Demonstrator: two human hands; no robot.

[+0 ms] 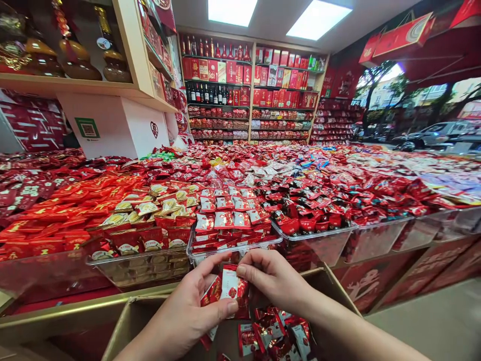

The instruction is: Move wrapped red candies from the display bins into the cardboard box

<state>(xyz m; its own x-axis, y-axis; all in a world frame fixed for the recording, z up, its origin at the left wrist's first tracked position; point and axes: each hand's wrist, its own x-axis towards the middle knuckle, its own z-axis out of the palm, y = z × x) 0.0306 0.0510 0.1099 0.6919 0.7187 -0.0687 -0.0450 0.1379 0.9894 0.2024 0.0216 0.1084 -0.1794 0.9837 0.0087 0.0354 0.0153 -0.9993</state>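
Note:
Both my hands meet over an open cardboard box [124,321]. My left hand [195,301] is closed around several small red-and-white candy packets [230,286], with its thumb lying across them. My right hand [276,278] pinches the top one near its upper right edge. Below, inside the box, lies a loose heap of red and white candy packets [270,328]. Just beyond my fingertips stands a clear plastic bin [240,246] holding neat rows of red-and-white packets [223,219] that look similar.
Beside that bin are golden-and-red packets [165,203], orange-red packets [56,220] and dark red packets [308,215]. A white pillar [108,128] carries an overhanging shelf [75,85] with bottles at upper left. Shelves of boxes [220,71] line the back wall; a street with cars [439,131] shows at right.

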